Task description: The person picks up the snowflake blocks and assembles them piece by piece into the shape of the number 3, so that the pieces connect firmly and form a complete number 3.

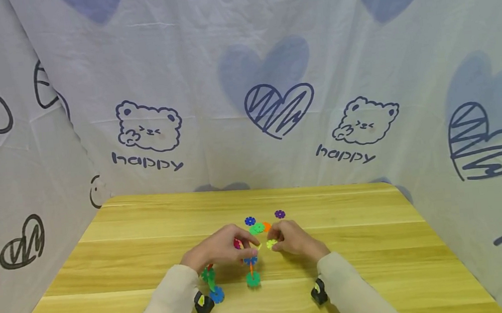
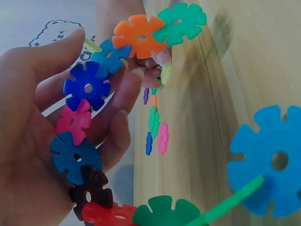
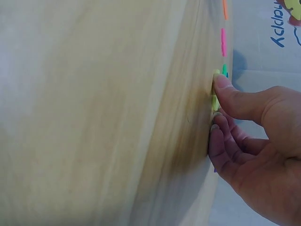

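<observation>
My left hand [image 1: 225,244] holds a chain of interlocked plastic snowflake discs, which runs through and below the fingers. In the left wrist view the chain has a dark blue disc [image 2: 75,87], an orange disc [image 2: 129,35] and a brown disc [image 2: 101,195]. A yellow disc [image 2: 91,45], seen almost edge-on, is pinched at the left thumb tip. Just to the right, my right hand [image 1: 295,238] pinches a yellow-green disc [image 1: 271,245] between thumb and fingers, low over the table. The two yellow pieces are a small gap apart.
Loose discs lie on the wooden table [image 1: 361,267] beyond the hands: a blue disc [image 1: 250,221], a purple disc [image 1: 280,214], a green disc [image 1: 259,227] and a pink disc [image 2: 163,138]. A printed white cloth [image 1: 212,130] hangs behind the table and along its sides.
</observation>
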A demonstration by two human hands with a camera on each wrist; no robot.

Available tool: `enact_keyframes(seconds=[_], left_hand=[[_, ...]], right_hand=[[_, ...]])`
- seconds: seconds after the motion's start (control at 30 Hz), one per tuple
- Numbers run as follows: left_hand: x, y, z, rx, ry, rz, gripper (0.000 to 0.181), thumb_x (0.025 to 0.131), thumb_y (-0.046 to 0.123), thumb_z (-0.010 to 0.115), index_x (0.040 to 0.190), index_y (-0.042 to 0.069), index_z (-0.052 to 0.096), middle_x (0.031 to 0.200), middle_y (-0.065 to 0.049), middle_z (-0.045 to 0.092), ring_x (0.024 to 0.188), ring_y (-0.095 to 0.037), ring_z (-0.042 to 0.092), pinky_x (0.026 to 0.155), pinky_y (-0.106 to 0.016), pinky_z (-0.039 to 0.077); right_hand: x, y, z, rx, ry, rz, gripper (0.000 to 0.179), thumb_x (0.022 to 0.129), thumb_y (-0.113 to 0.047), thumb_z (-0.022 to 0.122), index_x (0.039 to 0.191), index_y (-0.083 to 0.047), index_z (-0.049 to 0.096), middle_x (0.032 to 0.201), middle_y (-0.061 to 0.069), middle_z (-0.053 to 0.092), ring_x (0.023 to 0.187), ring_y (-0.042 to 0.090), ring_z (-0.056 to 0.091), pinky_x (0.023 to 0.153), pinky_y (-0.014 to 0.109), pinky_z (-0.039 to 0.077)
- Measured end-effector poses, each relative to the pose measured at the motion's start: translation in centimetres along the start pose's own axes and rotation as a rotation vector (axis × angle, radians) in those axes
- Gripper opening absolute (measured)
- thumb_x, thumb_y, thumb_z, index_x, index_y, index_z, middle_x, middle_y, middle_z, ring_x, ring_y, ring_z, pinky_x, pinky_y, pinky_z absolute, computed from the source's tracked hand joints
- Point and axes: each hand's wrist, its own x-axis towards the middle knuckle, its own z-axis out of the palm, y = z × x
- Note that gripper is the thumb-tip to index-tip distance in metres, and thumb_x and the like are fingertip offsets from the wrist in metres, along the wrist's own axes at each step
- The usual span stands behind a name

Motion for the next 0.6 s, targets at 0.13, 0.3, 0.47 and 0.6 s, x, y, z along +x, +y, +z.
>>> enact_keyframes(seconds=[0.13, 0.3, 0.47, 0.6], left_hand=[[0.03, -0.08, -0.03, -0.008, -0.022, -0.003, 0.033, 0.099, 0.024, 0.072, 0.123, 0.002, 0.073, 0.087, -0.002, 0.076, 0.071, -0.036, 0.073, 0.063, -0.024, 0.056], [0.07, -0.15, 0.02, -0.009, -0.031, 0.003, 0.033, 0.099, 0.024, 0.072, 0.122, 0.001, 0.073, 0.084, -0.002, 0.075, 0.069, -0.038, 0.073, 0.061, -0.024, 0.056], [0.05, 0.08, 0.02, -0.012, -0.031, 0.002, 0.032, 0.099, 0.022, 0.072, 0.122, -0.001, 0.073, 0.085, -0.004, 0.075, 0.07, -0.039, 0.072, 0.061, -0.025, 0.055], [0.06, 0.16, 0.0, -0.008, -0.034, -0.001, 0.032, 0.099, 0.022, 0.071, 0.122, 0.0, 0.073, 0.085, -0.005, 0.075, 0.07, -0.039, 0.072, 0.062, -0.025, 0.056]], right_hand=[[-0.11, -0.08, -0.11, 0.0, -0.02, 0.004, 0.018, 0.087, -0.002, 0.081, 0.103, -0.001, 0.075, 0.097, 0.01, 0.073, 0.087, 0.017, 0.065, 0.08, 0.034, 0.059], [-0.32, -0.01, -0.29, -0.017, -0.037, -0.036, 0.018, 0.087, -0.002, 0.08, 0.104, 0.001, 0.074, 0.099, 0.012, 0.072, 0.088, 0.019, 0.065, 0.082, 0.037, 0.06], [-0.34, 0.18, -0.49, -0.039, -0.058, -0.067, 0.019, 0.087, -0.003, 0.081, 0.104, 0.001, 0.072, 0.099, 0.011, 0.07, 0.089, 0.019, 0.064, 0.082, 0.035, 0.059], [-0.41, 0.25, -0.58, -0.03, -0.073, -0.076, 0.02, 0.088, -0.003, 0.08, 0.104, -0.001, 0.069, 0.097, 0.009, 0.07, 0.087, 0.016, 0.062, 0.08, 0.03, 0.056]])
